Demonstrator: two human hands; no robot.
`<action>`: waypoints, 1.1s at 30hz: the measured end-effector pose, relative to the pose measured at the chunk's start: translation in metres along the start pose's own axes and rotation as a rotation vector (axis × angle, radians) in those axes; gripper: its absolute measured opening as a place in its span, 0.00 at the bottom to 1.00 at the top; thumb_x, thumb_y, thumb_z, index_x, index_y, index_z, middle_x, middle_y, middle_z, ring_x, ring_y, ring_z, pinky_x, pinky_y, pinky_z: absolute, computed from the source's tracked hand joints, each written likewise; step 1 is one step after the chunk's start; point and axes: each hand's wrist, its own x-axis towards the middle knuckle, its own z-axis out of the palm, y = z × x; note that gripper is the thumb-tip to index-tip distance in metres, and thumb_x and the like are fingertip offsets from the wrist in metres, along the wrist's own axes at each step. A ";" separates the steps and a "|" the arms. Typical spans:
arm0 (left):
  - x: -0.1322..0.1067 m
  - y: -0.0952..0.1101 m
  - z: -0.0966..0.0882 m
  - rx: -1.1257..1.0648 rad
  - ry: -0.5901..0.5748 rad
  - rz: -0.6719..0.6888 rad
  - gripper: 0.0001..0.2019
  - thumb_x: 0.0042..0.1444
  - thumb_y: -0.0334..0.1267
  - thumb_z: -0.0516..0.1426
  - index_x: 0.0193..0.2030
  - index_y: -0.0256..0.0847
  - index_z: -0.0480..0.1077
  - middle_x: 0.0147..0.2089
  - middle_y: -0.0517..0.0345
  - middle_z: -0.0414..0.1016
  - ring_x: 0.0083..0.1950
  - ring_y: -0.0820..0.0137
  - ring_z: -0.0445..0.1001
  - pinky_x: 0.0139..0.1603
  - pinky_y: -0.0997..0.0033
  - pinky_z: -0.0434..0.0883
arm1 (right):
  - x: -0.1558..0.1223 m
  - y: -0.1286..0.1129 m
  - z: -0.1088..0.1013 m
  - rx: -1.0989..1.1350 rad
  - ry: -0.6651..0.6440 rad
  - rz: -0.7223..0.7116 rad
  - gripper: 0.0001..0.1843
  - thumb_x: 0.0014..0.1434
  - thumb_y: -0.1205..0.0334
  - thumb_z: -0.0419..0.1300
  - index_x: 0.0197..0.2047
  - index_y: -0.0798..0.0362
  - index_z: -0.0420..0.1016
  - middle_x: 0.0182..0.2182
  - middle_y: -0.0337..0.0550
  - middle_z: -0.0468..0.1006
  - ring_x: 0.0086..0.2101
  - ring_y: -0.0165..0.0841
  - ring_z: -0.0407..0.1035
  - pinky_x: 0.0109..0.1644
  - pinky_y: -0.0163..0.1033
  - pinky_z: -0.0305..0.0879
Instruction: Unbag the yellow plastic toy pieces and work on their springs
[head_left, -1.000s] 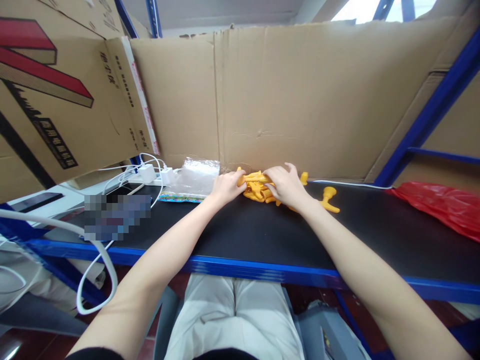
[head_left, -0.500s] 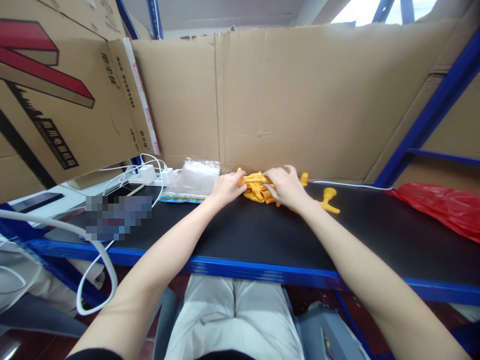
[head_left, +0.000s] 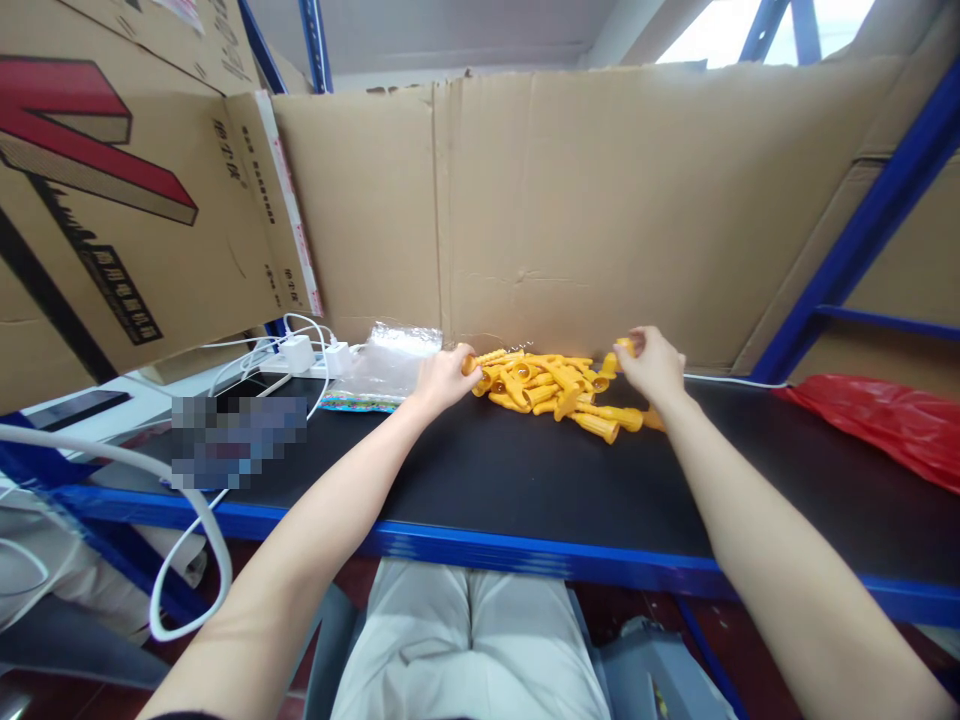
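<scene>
A pile of yellow plastic pieces, many hollow and flared like small funnels, lies on the black tabletop against the cardboard. At its left end is my left hand, fingers closed around a yellow plastic piece whose far part merges with the heap. My right hand is to the right of the pile and pinches another yellow plastic piece between thumb and fingers. Below that hand, one more yellow piece is partly covered by my wrist.
Left of the pile lies a clear plastic bag with a colourful edge. White chargers and cables stand beside it. A red plastic bag is at the right. Cardboard walls the back; a blue rail edges the table.
My right hand has moved right, off the middle of the pile, and now has a piece at the right side. More of the heap shows, spread wider. My left hand has hardly moved.
</scene>
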 end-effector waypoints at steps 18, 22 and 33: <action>0.002 -0.003 0.001 -0.010 -0.021 -0.029 0.16 0.58 0.45 0.52 0.50 0.44 0.72 0.37 0.54 0.79 0.39 0.64 0.77 0.37 0.71 0.67 | 0.051 0.056 0.032 -0.189 -0.292 0.453 0.20 0.55 0.61 0.62 0.50 0.58 0.71 0.49 0.59 0.72 0.47 0.39 0.67 0.43 0.38 0.58; 0.002 -0.004 0.001 -0.024 -0.012 -0.030 0.15 0.58 0.45 0.53 0.49 0.44 0.72 0.38 0.53 0.79 0.41 0.63 0.77 0.38 0.70 0.67 | 0.053 0.055 0.033 -0.218 -0.324 0.442 0.23 0.56 0.63 0.61 0.54 0.60 0.70 0.51 0.63 0.70 0.49 0.41 0.66 0.43 0.39 0.57; 0.005 -0.007 0.004 -0.028 0.001 -0.046 0.15 0.59 0.43 0.52 0.50 0.44 0.72 0.39 0.53 0.79 0.41 0.63 0.77 0.39 0.69 0.68 | 0.049 0.047 0.034 -0.262 -0.359 0.438 0.26 0.58 0.60 0.57 0.57 0.67 0.68 0.50 0.70 0.70 0.49 0.44 0.66 0.39 0.40 0.55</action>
